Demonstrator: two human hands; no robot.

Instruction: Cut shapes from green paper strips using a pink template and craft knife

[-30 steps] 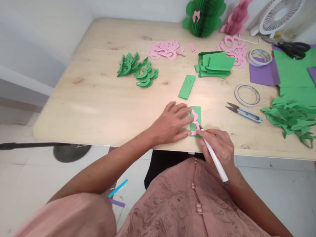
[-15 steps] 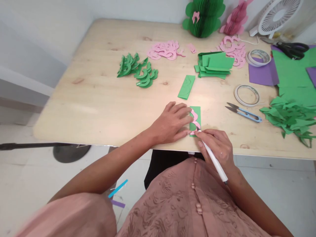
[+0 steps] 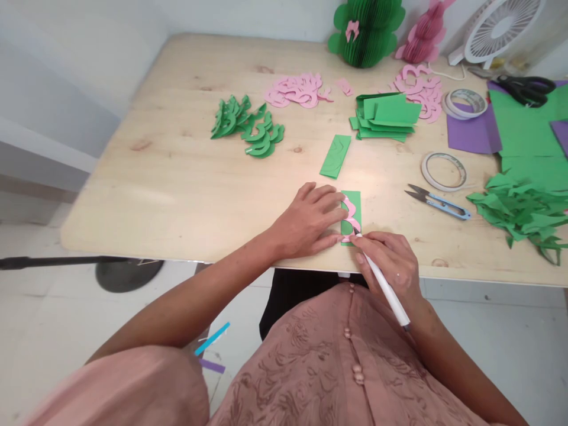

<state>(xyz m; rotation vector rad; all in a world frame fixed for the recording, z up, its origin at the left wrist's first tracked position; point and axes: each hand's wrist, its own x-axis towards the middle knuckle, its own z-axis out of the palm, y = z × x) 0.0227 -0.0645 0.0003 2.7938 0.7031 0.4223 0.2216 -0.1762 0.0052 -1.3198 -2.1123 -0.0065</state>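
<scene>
My right hand (image 3: 393,263) is closed around a white pen (image 3: 385,287), its dark tip at the edge of a pink curved paper cutout (image 3: 354,223). The cutout lies on a green paper strip (image 3: 357,201) near the table's front edge. From the left, my left hand (image 3: 308,222) lies flat with fingers spread, fingertips pressing on the cutout and the strip. Part of the strip is hidden under those fingers. Just beyond is another green paper strip (image 3: 336,156) with a curved line drawn on it.
Blue thread snips (image 3: 439,204) and a tape roll (image 3: 444,171) lie to the right, beside green paper scraps (image 3: 523,210). Folded green papers (image 3: 386,117), green cutouts (image 3: 261,133) and pink cutouts (image 3: 297,92) sit farther back. A white fan (image 3: 501,29) stands at the back right.
</scene>
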